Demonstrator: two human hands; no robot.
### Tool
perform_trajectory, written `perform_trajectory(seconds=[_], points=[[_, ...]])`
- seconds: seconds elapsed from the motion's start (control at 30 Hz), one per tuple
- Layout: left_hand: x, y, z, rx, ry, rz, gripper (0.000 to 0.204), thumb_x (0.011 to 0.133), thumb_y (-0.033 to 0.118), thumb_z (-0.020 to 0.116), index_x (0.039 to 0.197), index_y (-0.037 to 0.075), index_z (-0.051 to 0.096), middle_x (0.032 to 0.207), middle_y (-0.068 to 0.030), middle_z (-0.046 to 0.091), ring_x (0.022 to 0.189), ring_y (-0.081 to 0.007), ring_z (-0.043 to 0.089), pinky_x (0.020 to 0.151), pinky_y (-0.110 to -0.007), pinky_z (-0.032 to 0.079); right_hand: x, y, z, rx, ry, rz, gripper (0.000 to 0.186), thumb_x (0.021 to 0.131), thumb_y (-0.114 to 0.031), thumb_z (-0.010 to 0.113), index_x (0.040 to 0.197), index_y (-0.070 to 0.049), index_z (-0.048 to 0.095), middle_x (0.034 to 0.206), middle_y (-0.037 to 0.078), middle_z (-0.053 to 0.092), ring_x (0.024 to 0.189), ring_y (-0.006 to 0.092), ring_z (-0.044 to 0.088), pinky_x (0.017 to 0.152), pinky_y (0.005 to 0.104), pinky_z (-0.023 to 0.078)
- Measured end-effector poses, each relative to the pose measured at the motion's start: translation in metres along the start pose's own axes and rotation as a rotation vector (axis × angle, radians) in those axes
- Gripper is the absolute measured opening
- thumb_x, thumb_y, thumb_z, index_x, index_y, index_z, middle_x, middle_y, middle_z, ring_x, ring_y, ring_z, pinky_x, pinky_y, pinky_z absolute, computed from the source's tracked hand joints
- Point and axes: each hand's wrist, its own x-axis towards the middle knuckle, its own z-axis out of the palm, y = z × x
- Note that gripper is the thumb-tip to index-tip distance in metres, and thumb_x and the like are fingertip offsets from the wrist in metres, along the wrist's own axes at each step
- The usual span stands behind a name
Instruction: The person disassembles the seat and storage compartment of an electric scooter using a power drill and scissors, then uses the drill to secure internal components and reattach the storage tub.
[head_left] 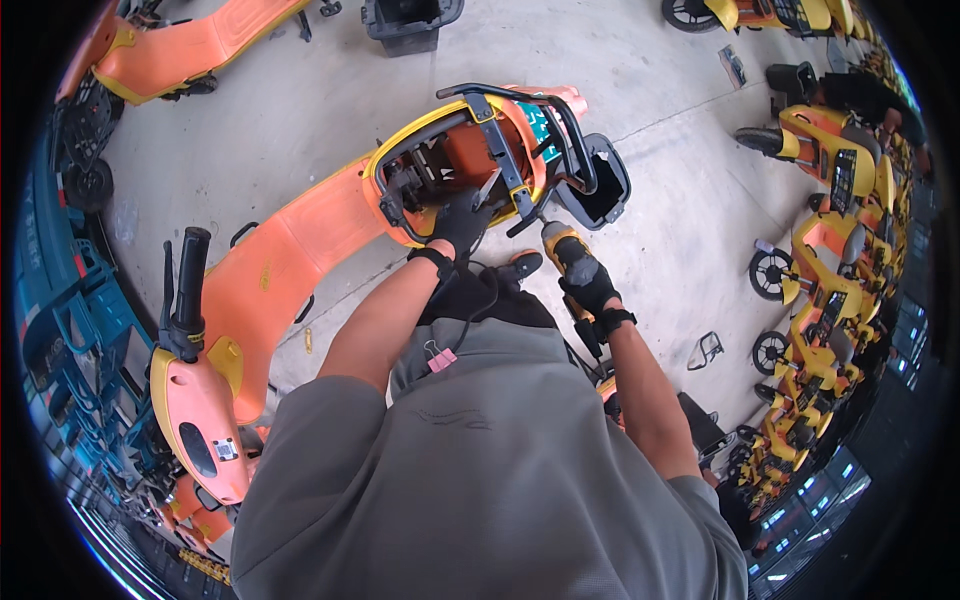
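An orange and yellow scooter (310, 228) stands in front of me, its handlebar at the left and its seat compartment (375, 172) uncovered. My left hand (461, 222), in a black glove, reaches to the near edge of that compartment. Its fingers are closed by a thin, pale, pointed piece (488, 187), which I cannot make out clearly. My right hand (592, 288), gloved too, is wrapped round a yellow and black power drill (568, 250). The drill's nose points at the near end of the scooter's black rear rack (575, 150); whether it touches is unclear.
A black plastic bin (603, 190) sits beyond the rack, and another dark bin (415, 20) lies farther off. Rows of yellow scooters (830, 240) line the right. Another orange scooter (180, 50) is at the far left, with blue vehicles (80, 340) along the left edge.
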Motion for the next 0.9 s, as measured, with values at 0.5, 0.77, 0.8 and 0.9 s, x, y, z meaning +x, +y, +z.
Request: perform_trajectory(seconds=[0.5,0.77,0.8,0.9], points=[[0.031,0.018,0.091,0.447,0.182,0.012,0.026,0.074,0.030,0.051,0.087,0.008,0.053,0.083,-0.0179,0.057,0.082,-0.0362,0.054,0.068,-0.045,0.043,-0.183,0.117,0.068,-0.123,-0.045,0.333,0.022,0.072,-0.025,0.053,0.086,-0.008,0.058,0.082,0.015,0.060,0.080,0.0323,0.057,0.071,0.0394,0.046],[0.023,0.031,0.097,0.472,0.133,0.067,0.027,0.074,0.030,0.053,0.083,0.005,0.050,0.076,-0.0180,0.058,0.078,-0.0372,0.055,0.067,-0.044,0.043,-0.243,0.169,0.116,0.083,0.123,0.410,0.031,0.072,-0.031,0.057,0.089,-0.006,0.058,0.091,0.016,0.058,0.090,0.0303,0.054,0.077,0.0353,0.044],[0.016,0.029,0.102,0.468,0.095,0.109,0.025,0.075,0.028,0.053,0.082,0.005,0.049,0.075,-0.0180,0.057,0.077,-0.0372,0.054,0.066,-0.044,0.042,-0.245,0.168,0.115,0.105,0.144,0.415,0.031,0.072,-0.031,0.057,0.089,-0.005,0.058,0.090,0.016,0.058,0.089,0.0303,0.054,0.076,0.0354,0.044],[0.002,0.049,0.131,0.430,-0.060,0.192,0.022,0.075,0.022,0.054,0.086,0.004,0.049,0.077,-0.0163,0.059,0.075,-0.0342,0.057,0.067,-0.042,0.045,-0.251,0.170,0.119,0.177,0.210,0.427,0.030,0.071,-0.031,0.059,0.087,-0.005,0.058,0.088,0.016,0.058,0.086,0.0302,0.055,0.073,0.0355,0.044]])
